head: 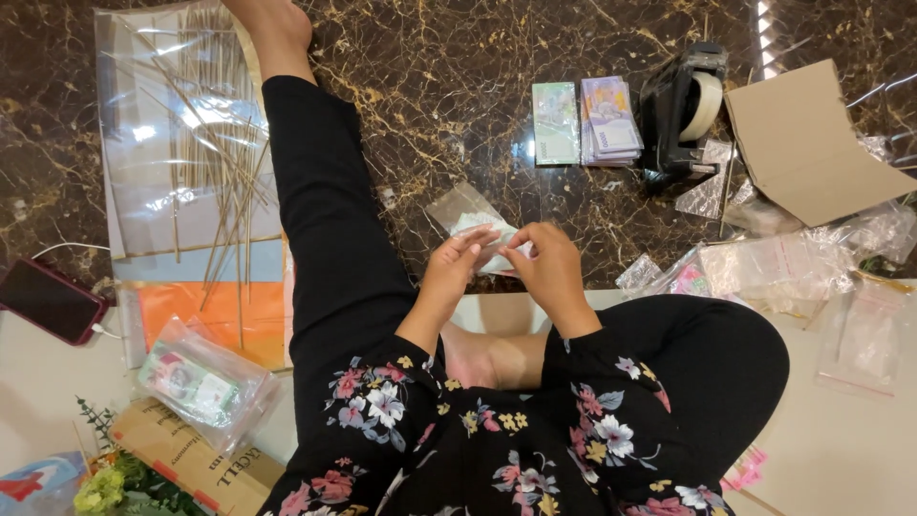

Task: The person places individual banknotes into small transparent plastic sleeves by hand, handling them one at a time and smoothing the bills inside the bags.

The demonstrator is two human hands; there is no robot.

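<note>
Folding a small note over the floor

The left hand (457, 260) and right hand (549, 263) are both pinching a folded banknote (489, 241), near a clear plastic sleeve (457, 206).

Both hands at centre, left hand (457, 263) and right hand (549, 263) touching, a small plastic sleeve (468, 218) pinched between them. Beyond the hands, two banknote stacks (585, 121) side by side on the floor; tape dispenser (683, 107) just right of those, cardboard sheet (812, 143) further right. Far left, bundle of thin sticks (215, 143) on clear wrap; phone (50, 299) at left edge. Bagged notes (196, 382) lower left, on a cardboard box (191, 463).
</note>
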